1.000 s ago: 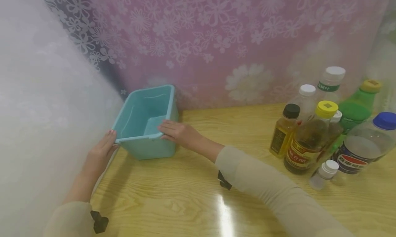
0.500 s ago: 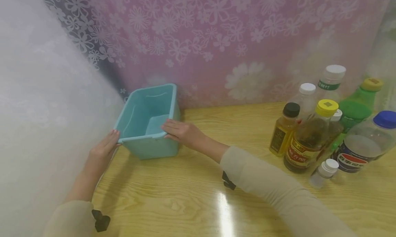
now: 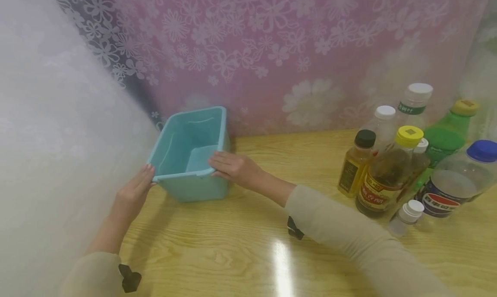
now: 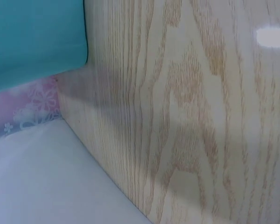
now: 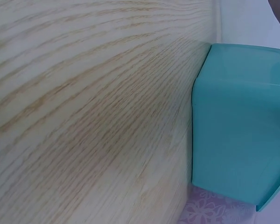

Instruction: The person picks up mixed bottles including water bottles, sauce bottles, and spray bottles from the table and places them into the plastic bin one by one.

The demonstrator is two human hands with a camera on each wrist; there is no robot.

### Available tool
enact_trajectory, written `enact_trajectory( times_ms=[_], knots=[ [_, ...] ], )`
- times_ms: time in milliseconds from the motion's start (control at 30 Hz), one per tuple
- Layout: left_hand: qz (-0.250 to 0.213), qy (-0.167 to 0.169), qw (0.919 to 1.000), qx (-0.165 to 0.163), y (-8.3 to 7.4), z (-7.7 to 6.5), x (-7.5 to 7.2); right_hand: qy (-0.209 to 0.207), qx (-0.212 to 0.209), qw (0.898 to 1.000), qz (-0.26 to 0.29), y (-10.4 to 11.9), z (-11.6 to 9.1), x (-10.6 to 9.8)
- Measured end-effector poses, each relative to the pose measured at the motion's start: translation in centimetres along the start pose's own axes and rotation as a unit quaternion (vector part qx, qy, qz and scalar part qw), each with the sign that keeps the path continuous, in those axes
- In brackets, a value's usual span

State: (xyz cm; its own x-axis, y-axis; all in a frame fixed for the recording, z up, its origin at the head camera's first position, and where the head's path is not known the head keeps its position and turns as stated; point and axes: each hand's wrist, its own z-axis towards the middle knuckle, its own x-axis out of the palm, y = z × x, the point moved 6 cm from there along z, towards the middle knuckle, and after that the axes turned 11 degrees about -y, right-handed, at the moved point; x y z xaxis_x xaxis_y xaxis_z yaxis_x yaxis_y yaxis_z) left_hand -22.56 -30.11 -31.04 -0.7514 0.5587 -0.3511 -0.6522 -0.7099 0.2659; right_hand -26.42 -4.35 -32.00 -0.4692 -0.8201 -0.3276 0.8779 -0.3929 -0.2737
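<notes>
In the head view a light teal plastic bin (image 3: 190, 187) stands upright on the wooden table, its open top showing a bare inside. My left hand (image 3: 133, 193) grips the rim at its near left corner, fingers on top and thumb lower down. At the near right corner my right hand (image 3: 237, 167) holds the rim, with the fingers laid over the edge and the thumb outside. Both wrist views catch the bin's outer wall, the left one at the upper left (image 4: 35, 42) and the right one with the wall (image 5: 238, 135) resting on the wood.
Several bottles stand together at the right, among them a yellow-capped sauce bottle (image 3: 378, 180), a black-capped oil bottle (image 3: 355, 165), a green bottle (image 3: 446, 135) and a blue-capped cola bottle (image 3: 452, 189). A pink flowered curtain (image 3: 272, 73) hangs behind; white sheeting (image 3: 70, 137) borders the left.
The bin has slid a little to the right along the table, both hands travelling with it on its rim. The bottles stay where they were.
</notes>
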Motion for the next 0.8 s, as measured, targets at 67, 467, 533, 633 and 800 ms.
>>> enact_trajectory(
  times_ms=[67, 467, 533, 633, 800],
  knots=[
    [-0.001, -0.005, 1.0000, -0.001, -0.1, -0.1, 0.1, -0.005, -0.003, 1.000, -0.002, 0.0, -0.1, -0.2],
    [-0.025, -0.031, 0.9992, 0.000, -0.9, 0.0, 0.7, -0.032, -0.024, 0.999, -0.015, 0.3, -0.6, -1.7],
    [-0.032, -0.033, 0.9989, 0.001, -1.0, 0.1, 0.8, -0.037, -0.030, 0.999, -0.013, 0.3, -0.6, -2.0],
    [-0.047, -0.035, 0.9983, 0.002, -1.2, 0.4, 0.9, -0.041, -0.044, 0.998, -0.010, 0.3, -0.7, -2.2],
    [-0.065, -0.034, 0.9973, 0.000, -1.5, 0.6, 1.0, -0.046, -0.069, 0.997, 0.009, 0.4, -0.8, -2.4]
  ],
)
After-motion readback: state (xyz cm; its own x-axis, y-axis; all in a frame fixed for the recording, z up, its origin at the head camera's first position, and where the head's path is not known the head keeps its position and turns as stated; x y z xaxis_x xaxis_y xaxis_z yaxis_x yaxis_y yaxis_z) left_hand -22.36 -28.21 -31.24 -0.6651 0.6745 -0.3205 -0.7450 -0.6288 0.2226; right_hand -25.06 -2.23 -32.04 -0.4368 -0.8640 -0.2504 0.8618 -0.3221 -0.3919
